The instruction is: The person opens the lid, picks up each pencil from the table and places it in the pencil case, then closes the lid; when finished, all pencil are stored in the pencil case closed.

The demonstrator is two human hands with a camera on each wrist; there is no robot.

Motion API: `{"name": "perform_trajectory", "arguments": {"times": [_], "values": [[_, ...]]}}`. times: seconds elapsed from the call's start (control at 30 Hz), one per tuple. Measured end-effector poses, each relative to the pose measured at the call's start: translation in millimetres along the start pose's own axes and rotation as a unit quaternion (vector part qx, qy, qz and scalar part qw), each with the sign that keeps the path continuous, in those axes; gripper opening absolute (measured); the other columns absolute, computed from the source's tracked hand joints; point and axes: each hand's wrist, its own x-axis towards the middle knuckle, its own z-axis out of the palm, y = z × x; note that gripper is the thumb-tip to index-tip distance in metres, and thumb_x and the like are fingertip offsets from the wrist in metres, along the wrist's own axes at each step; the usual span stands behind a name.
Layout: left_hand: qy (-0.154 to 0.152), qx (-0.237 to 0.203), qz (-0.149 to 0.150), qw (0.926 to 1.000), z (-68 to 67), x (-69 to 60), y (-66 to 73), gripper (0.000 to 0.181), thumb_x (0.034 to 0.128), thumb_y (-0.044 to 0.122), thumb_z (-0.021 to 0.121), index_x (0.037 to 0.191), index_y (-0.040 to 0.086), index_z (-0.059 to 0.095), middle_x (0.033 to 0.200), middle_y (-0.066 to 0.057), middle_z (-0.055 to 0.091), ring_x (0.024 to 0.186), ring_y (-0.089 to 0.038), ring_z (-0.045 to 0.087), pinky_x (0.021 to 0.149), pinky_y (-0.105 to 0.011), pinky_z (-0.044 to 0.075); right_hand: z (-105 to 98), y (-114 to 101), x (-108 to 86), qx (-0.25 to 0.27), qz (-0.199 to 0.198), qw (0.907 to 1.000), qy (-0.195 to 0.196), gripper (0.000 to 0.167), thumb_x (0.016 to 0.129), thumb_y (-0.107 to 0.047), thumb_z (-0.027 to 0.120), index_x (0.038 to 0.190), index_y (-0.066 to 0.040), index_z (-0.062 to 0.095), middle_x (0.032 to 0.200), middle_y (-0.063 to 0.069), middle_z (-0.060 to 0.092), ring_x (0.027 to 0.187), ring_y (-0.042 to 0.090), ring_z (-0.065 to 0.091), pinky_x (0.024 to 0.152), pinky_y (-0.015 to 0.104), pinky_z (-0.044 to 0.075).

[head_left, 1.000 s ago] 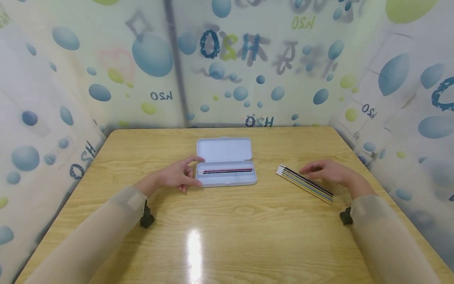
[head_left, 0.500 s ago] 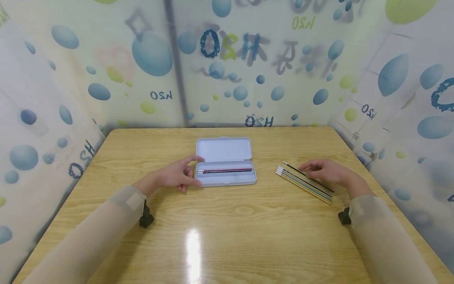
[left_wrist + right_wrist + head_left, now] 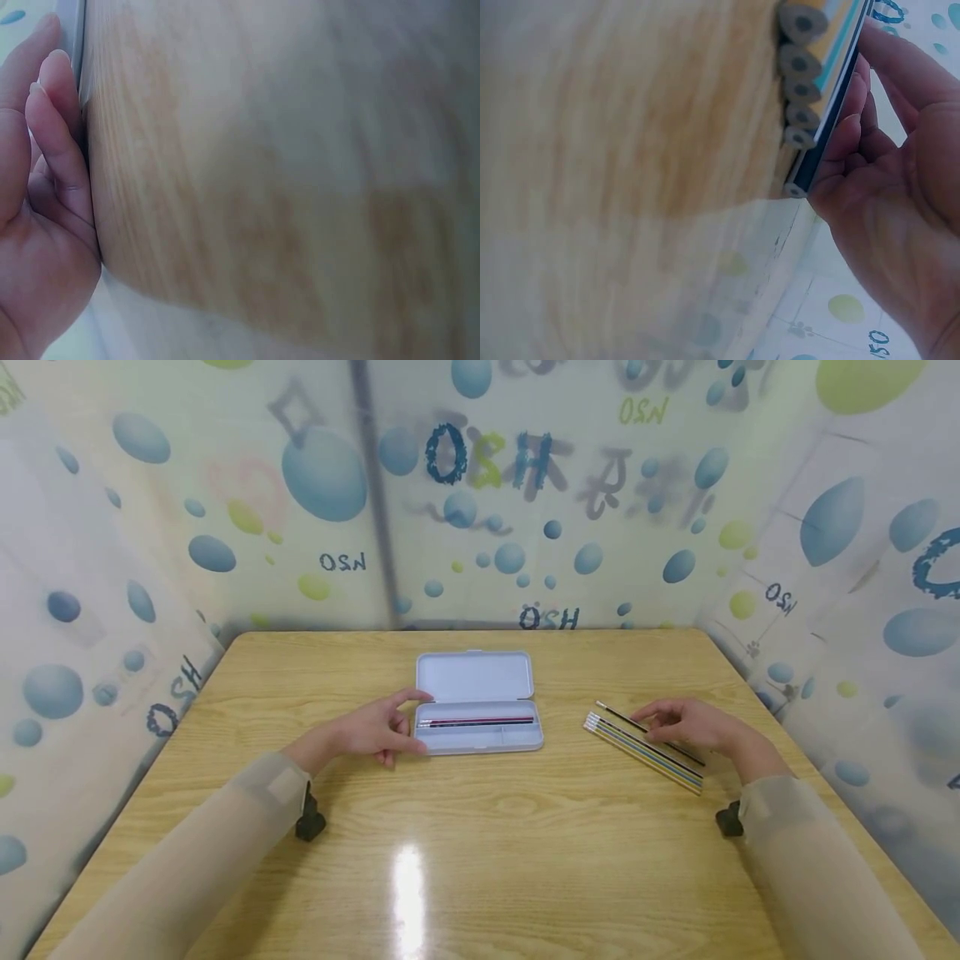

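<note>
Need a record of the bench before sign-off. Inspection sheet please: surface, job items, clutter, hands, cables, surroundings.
Surface: wood-grain table, with a bright reflection toward the near edge.
Job items: pencil case open, lid laid back; red and dark pencils in its rear compartment. Row of five pencils on the table, right of the case; one black pencil angled beside it.
Clutter: nothing seen.
Hands: left hand touches the case's left end with thumb and index finger; right hand pinches the black pencil, lifted or not cannot be told. Dark device at each wrist.
Cables: nothing seen.
Surroundings: walls printed with blue and green drops and mirrored "H2O".
</note>
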Motion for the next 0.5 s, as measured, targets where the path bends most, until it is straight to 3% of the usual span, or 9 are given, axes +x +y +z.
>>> {"name": "perform_trajectory", "arguments": {"times": [0.13,0.3,0.5], "values": [[0.001,-0.001,-0.002,1.0000,0.5,-1.0,0.1,0.090,0.0978,0.028,0.087,0.168,0.026,0.031,0.083,-0.004,0.058,0.054,-0.017,0.064,0.054,-0.026,0.053,0.3,-0.6,-0.2,-0.003,0.000,1.0000,0.001,0.040,0.104,-0.027,0.077,0.143,-0.016,0.073,0.118,0.004,0.076,0.101,0.018,0.060,0.085,0.028,0.051],[0.002,0.000,-0.002,1.0000,0.5,-1.2,0.2,0.090,0.0975,0.028,0.087,0.168,0.026,0.031,0.084,-0.004,0.059,0.055,-0.017,0.063,0.054,-0.026,0.053,-0.1,0.7,-1.8,-0.036,-0.013,0.9992,0.016,0.034,0.107,-0.029,0.073,0.140,-0.021,0.076,0.130,0.004,0.078,0.114,0.020,0.064,0.096,0.034,0.052],[0.001,0.000,-0.002,1.0000,0.3,0.7,-1.4,0.089,0.0976,0.028,0.087,0.167,0.027,0.032,0.084,-0.005,0.059,0.055,-0.017,0.064,0.055,-0.027,0.053,-0.5,3.0,-3.1,-0.044,-0.021,0.9982,0.034,0.032,0.109,-0.029,0.070,0.138,-0.018,0.076,0.127,0.005,0.080,0.115,0.019,0.068,0.095,0.030,0.054]]}}
